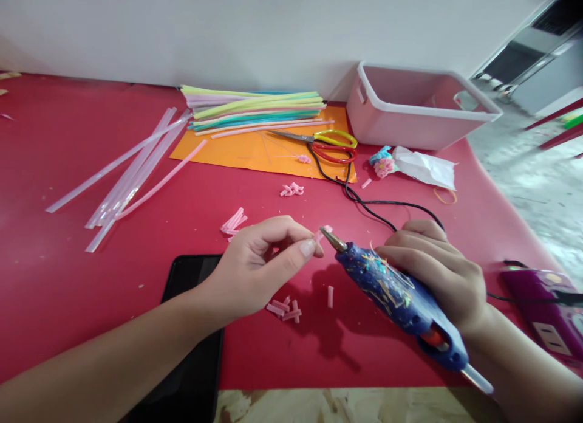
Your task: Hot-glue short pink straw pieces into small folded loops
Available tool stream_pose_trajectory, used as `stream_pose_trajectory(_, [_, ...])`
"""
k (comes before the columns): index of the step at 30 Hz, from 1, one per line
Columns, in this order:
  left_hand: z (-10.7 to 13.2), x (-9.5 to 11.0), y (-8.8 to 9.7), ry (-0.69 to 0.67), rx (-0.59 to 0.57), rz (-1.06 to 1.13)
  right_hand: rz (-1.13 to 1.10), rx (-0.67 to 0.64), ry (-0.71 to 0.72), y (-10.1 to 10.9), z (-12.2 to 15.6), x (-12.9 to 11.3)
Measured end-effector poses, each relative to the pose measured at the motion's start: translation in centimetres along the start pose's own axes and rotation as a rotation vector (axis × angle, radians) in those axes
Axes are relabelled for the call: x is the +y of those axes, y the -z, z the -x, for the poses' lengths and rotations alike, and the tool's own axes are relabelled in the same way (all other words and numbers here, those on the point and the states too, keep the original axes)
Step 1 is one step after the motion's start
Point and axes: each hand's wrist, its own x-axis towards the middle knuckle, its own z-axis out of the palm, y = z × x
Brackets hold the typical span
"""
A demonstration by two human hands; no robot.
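My left hand (264, 259) pinches a small pink straw piece (324, 231) between thumb and fingers above the red table (68, 277). My right hand (437, 277) grips a blue hot glue gun (401, 298), its metal nozzle touching the pink piece. Several short pink straw pieces (286, 309) lie on the table just below the hands. More cut pink bits (234, 221) sit behind my left hand.
A black phone (191, 350) lies under my left forearm. Clear glue sticks (132, 168) lie at left. Coloured straws (255, 107), orange paper (255, 152) and scissors (328, 140) are behind. A white bin (419, 107) stands at back right, a purple power strip (546, 313) at right.
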Motion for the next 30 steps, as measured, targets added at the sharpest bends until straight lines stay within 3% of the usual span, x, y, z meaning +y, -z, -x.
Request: stream_pose_trajectory(30, [0.12,0.06,0.03,0.024,0.005,-0.004,-0.010,0.008,-0.026,0.08,0.16,-0.13])
